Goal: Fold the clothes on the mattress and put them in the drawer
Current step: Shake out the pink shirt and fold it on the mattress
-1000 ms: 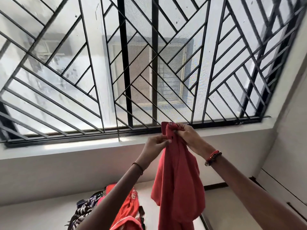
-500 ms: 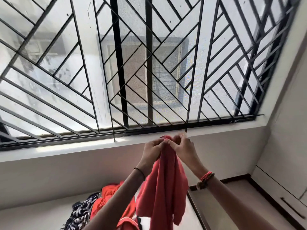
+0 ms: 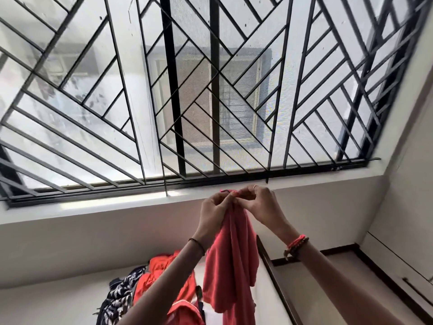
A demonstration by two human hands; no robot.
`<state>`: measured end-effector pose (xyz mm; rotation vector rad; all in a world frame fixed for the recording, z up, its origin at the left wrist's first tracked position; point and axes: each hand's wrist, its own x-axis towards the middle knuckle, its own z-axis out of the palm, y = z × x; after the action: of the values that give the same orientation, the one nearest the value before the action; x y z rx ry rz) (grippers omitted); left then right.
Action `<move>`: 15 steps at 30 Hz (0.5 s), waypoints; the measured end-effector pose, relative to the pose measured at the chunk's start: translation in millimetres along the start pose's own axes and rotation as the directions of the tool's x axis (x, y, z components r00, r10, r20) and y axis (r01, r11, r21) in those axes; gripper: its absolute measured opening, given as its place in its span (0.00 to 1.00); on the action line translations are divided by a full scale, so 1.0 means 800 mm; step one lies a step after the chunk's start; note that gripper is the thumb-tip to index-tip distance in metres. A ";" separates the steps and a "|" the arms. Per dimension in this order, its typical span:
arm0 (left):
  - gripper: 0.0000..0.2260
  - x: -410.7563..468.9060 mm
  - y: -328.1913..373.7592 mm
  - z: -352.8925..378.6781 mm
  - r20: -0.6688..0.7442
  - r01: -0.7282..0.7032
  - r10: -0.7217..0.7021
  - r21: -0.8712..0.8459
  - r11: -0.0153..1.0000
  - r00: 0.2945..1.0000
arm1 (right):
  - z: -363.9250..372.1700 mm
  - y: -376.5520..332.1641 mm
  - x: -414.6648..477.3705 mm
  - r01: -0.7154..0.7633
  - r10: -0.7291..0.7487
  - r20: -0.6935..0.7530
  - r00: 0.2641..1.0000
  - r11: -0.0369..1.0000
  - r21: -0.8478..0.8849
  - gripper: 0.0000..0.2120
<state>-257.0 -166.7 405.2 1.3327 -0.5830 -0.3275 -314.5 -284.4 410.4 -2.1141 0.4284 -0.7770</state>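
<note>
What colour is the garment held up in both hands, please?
The garment is coral red; head view.

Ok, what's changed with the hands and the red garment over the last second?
The left hand and right hand have drawn together at the top edge of the red garment, whose tip now barely shows above them. Unchanged: both hands pinch it, held up and hanging; the pile of clothes below lies untouched.
</note>
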 end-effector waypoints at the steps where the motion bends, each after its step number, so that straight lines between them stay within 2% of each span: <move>1: 0.05 -0.001 -0.002 -0.002 0.000 0.000 0.000 -0.009 1.000 1.000 | 0.001 -0.001 -0.002 0.012 -0.012 -0.002 1.000 1.000 -0.004 0.10; 4: 0.04 -0.002 -0.009 -0.005 -0.001 -0.015 0.015 -0.006 1.000 1.000 | 0.007 -0.006 -0.012 0.044 -0.047 -0.047 0.998 0.997 -0.067 0.07; 6: 0.06 -0.001 -0.014 -0.003 -0.027 -0.036 0.036 -0.009 0.999 0.999 | 0.013 -0.006 -0.017 0.066 -0.083 -0.089 0.993 0.981 -0.183 0.08; 10: 0.07 -0.004 -0.018 0.008 -0.068 -0.061 0.059 -0.032 0.998 0.996 | 0.018 -0.012 -0.022 0.075 -0.118 -0.085 0.989 0.914 -0.399 0.10; 15: 0.07 0.001 -0.025 0.009 -0.053 -0.084 0.085 0.018 0.996 0.995 | 0.004 -0.014 -0.018 0.017 -0.072 -0.124 0.990 0.917 -0.399 0.10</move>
<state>-258.1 -177.6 386.9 1.3236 -0.5960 -0.2175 -322.6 -267.6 412.6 -2.4619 0.6601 -0.9261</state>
